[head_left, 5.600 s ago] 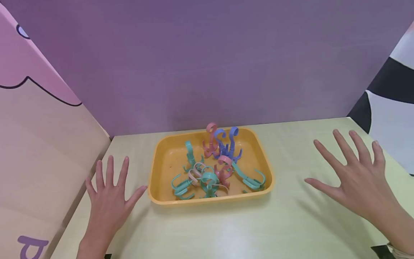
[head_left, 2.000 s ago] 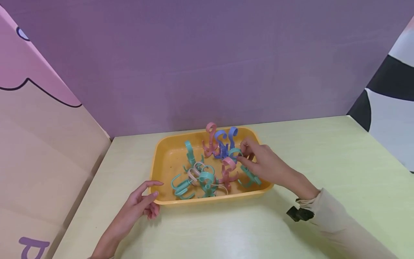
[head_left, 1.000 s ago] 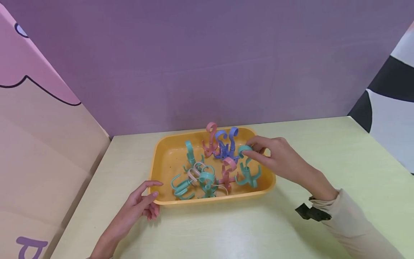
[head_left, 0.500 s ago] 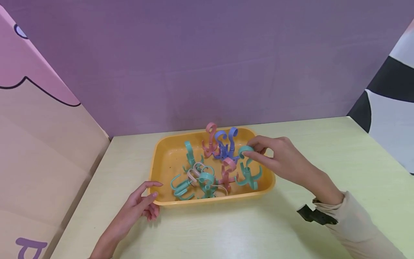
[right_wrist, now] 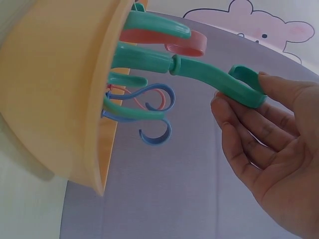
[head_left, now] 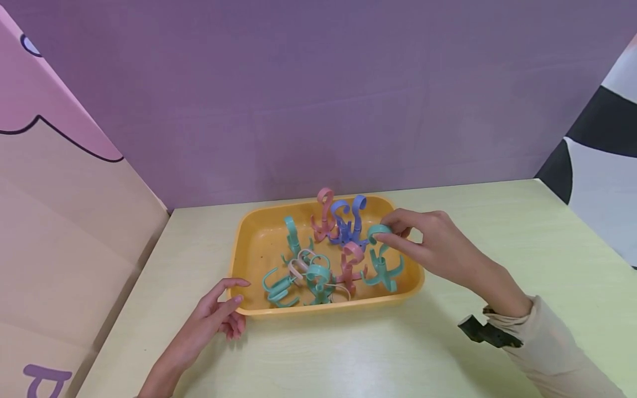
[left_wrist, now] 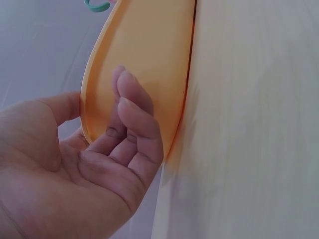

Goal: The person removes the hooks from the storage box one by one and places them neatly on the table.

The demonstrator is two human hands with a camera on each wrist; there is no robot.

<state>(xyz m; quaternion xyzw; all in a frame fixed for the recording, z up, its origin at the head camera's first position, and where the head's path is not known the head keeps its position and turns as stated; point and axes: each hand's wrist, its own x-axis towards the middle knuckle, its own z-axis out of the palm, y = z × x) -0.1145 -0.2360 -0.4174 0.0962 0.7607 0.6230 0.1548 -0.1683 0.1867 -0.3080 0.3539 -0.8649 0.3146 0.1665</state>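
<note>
A yellow tray (head_left: pixel 249 249) holds several plastic claw hooks with curled tops. My right hand (head_left: pixel 430 243) pinches the curled top of a green claw hook (head_left: pixel 383 271) between thumb and fingers. That hook stands upright at the tray's right side, its prongs spread near the tray floor. In the right wrist view, its stem (right_wrist: pixel 199 72) runs from inside the tray to my fingertips. At the tray's front left corner, my left hand (head_left: pixel 211 315) holds the rim between thumb and index finger. Its other fingers (left_wrist: pixel 142 124) curl against the tray's outer wall.
Beside the held hook is a pink claw hook (head_left: pixel 349 271). Blue claw hooks (head_left: pixel 345 226) and another pink one (head_left: pixel 324 218) stand at the back. More green claw hooks (head_left: pixel 281 290) lie at the left front. A purple panel (head_left: pixel 298 99) rises behind the pale table (head_left: pixel 318 354).
Both hands were spread apart over the table and have come to the tray. The right hand took the leaning green hook, set it upright and shifted it right. The last half second is nearly still.
</note>
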